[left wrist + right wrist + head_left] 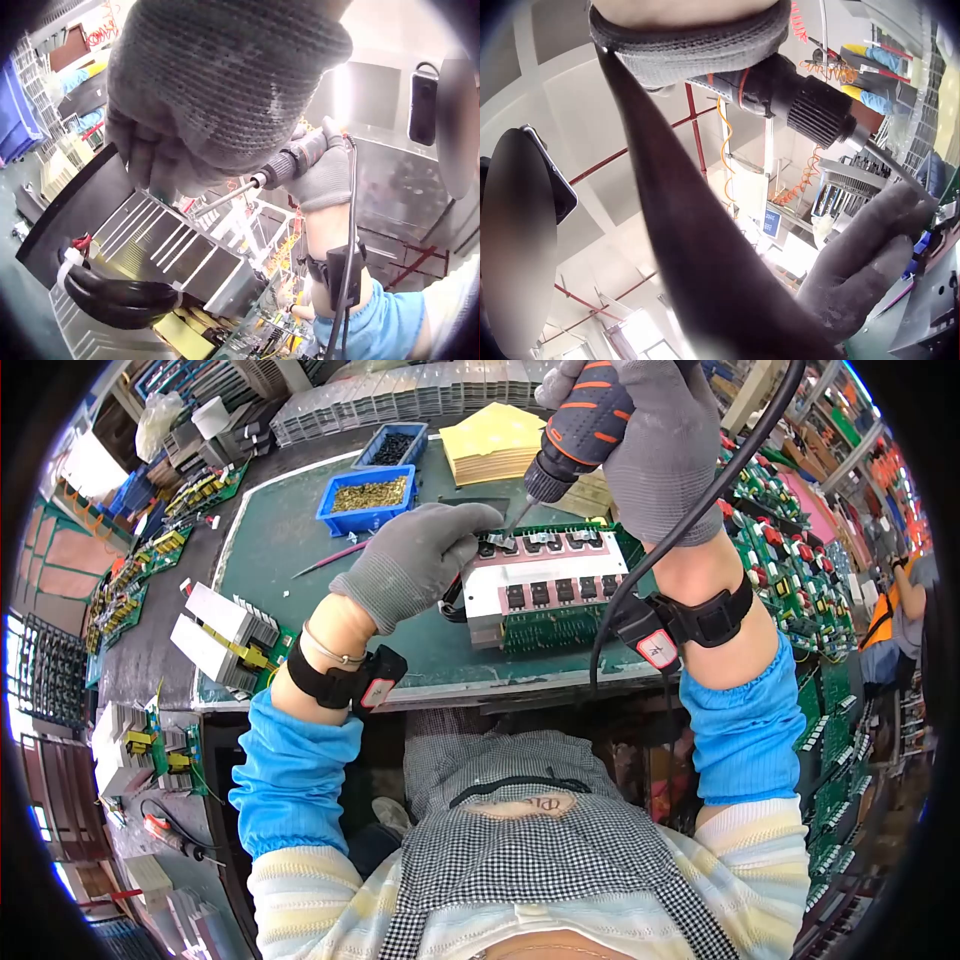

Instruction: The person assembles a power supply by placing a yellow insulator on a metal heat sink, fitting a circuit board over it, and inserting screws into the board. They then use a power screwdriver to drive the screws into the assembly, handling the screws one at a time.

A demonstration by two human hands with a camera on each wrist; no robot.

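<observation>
My gloved right hand grips a black-and-orange power screwdriver, its bit slanting down to the left. The bit reaches the far left corner of a heat sink assembly, a silver block with rows of black transistors and a green circuit board along it. At that same corner is my gloved left hand, with fingertips right beside the tip of the bit. I cannot tell whether these fingers pinch anything. A black cable bundle lies against the assembly's left end.
Beyond the left hand stand a blue bin of brass-coloured screws and another blue bin of black parts. A yellow stack sits behind the assembly. A power cord hangs past the right forearm. Circuit boards crowd the right side.
</observation>
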